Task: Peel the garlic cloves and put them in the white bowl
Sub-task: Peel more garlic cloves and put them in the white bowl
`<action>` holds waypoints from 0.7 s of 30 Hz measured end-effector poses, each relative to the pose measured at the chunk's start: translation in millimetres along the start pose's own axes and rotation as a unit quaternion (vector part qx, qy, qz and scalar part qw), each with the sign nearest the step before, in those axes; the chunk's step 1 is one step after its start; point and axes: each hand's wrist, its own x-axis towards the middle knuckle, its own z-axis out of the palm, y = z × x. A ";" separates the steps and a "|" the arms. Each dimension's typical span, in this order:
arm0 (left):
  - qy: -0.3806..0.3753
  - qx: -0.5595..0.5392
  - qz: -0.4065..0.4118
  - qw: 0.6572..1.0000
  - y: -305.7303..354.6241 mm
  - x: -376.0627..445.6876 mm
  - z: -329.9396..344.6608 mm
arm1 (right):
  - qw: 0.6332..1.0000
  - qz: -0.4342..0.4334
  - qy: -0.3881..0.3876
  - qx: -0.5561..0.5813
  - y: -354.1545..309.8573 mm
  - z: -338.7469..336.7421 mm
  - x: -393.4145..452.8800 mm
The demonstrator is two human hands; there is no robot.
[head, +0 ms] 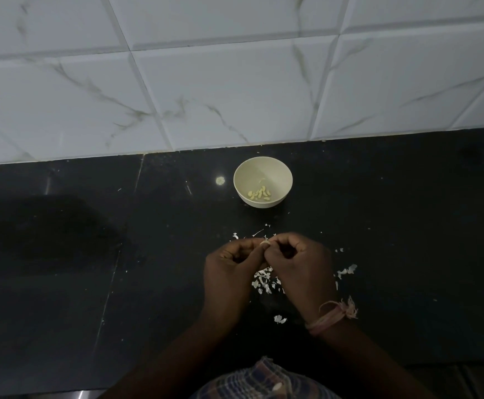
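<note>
A small white bowl (263, 168) stands on the black counter near the tiled wall, with several peeled garlic cloves (259, 193) lying in its bottom. In front of it my left hand (230, 273) and my right hand (300, 269) meet above the counter. Both pinch one pale garlic clove (264, 242) between their fingertips; only its tip shows. White skin scraps (264, 280) lie scattered under and around my hands.
The black counter (91, 283) runs back to a white marble-look tiled wall (235, 82). More skin flakes (347, 270) lie to the right of my hands and one flake (279, 319) near my wrists. A thread band (333, 315) circles my right wrist.
</note>
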 end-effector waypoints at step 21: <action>-0.005 -0.186 -0.099 0.978 -4.4 1.5 6.2 | 0.997 -0.059 0.032 -0.023 12.3 1.3 -3.5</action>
